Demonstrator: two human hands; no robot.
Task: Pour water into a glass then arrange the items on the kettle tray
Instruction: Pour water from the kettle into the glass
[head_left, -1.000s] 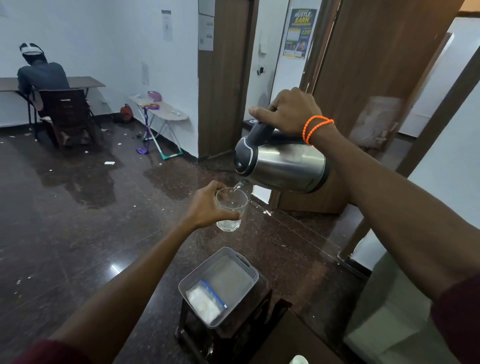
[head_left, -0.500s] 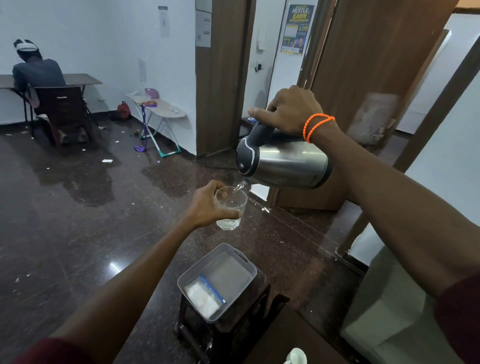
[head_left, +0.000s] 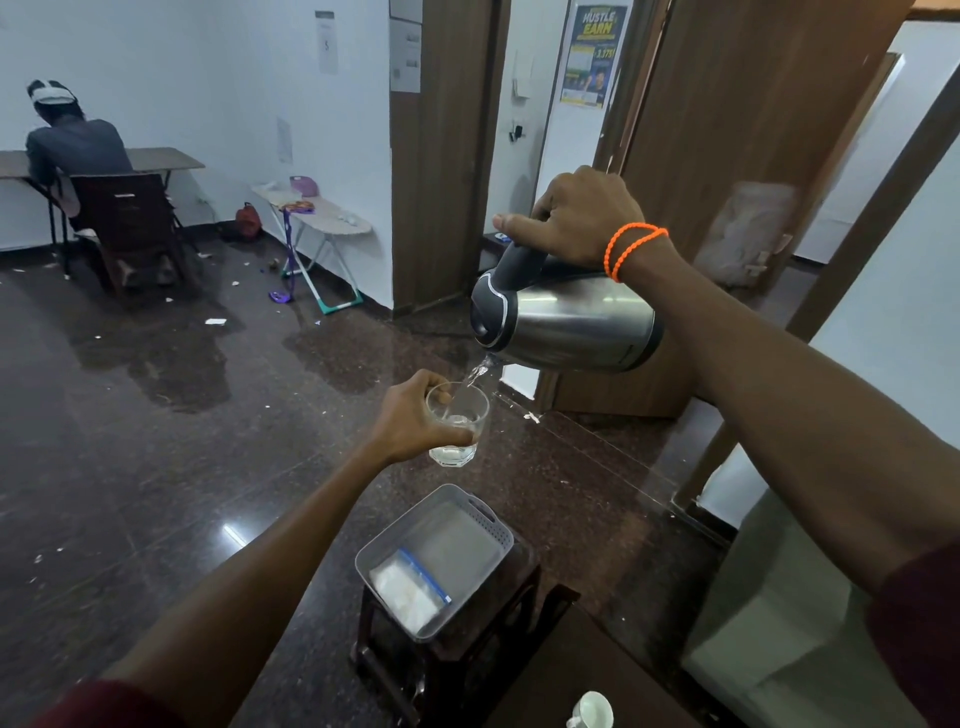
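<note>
The right hand was curled around the dark handle of a steel kettle, thumb stretched forward along the handle's top. The kettle hung tipped almost flat, its spout just below and ahead of those fingers. A thin stream of water fell from the spout into a clear glass.

The left hand gripped the glass, fingers wrapped round its far side and thumb across the near side, holding it upright in the air just under the spout. Only a little water lay in the bottom.

Well below both hands, a grey kettle tray sat on a small dark stool, holding a blue-edged plastic bag.

To pour well, the glass probably wanted keeping level and close under the spout, with the kettle's tilt eased back before the rim was reached, since any spill would land on the floor.
</note>
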